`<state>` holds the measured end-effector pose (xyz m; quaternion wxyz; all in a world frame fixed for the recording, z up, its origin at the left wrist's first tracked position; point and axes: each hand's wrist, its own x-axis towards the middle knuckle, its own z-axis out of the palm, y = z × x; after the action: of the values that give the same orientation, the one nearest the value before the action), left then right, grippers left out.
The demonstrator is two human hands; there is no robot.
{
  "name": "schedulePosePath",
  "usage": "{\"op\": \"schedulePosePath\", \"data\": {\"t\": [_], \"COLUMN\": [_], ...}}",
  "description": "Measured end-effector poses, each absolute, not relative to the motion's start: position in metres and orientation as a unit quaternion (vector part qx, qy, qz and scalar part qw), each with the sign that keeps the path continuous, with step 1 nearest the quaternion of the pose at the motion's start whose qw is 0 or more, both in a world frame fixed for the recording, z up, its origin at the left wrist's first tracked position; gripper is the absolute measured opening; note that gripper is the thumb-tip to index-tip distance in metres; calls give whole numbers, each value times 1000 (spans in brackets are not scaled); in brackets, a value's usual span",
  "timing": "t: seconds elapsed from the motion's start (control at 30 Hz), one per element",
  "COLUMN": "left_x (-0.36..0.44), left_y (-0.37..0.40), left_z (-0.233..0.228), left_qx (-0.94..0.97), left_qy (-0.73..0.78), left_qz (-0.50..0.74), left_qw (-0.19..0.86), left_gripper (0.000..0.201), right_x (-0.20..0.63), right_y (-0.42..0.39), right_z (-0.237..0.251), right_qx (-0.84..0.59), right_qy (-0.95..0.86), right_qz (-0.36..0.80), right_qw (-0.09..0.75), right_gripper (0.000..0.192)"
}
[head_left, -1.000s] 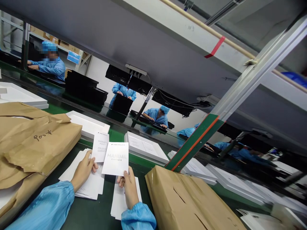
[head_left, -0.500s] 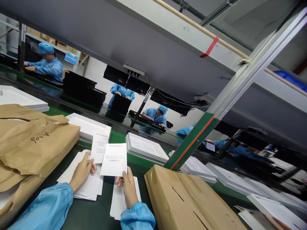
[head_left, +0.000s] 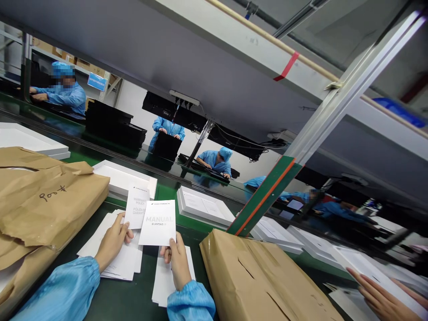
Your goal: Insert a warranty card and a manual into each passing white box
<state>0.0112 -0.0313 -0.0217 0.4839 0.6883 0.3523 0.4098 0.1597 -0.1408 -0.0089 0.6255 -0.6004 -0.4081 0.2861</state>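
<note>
At a packing line, a worker's right hand (head_left: 176, 261) pinches the lower edge of a white booklet marked MANUAL (head_left: 158, 222), holding it upright above a stack of white sheets (head_left: 164, 285). The left hand (head_left: 113, 241), in a blue sleeve, grips a warranty leaflet (head_left: 137, 207) just behind the booklet, over a second pile of papers (head_left: 117, 263). Torn brown paper parcels (head_left: 43, 200) (head_left: 261, 281) flank both hands on the green table (head_left: 133, 298). White trays (head_left: 203, 206) line the conveyor beyond. Across the line, people in blue gowns (head_left: 214, 161) bend over dark screens, and another person's hand (head_left: 381, 298) reaches in at lower right.
</note>
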Motion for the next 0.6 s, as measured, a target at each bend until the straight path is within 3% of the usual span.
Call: {"op": "schedulePosePath", "data": {"t": [0.2,0.33,0.43,0.6], "left_x": [13,16,21,33], "left_y": [-25,-2,27,79], "left_z": [-21,0,22,43], "left_qx": [650,599,566,529], "left_qy": [330,311,357,426], "left_qz": [442,508,522,496], "left_qw": [523,536,529,540], "left_gripper": [28,23,21,25], "right_x": [162,164,170,192], "right_y": [-142,-151,-153,-141], "right_z": [-5,7,9,-14], "right_qx": [-602,-595,-597,-598], "right_qy": [-398,-395,-400,-386], "right_qz": [260,244,251,237], "right_qw": [642,656,649,662], "right_gripper": [36,24,11,11]}}
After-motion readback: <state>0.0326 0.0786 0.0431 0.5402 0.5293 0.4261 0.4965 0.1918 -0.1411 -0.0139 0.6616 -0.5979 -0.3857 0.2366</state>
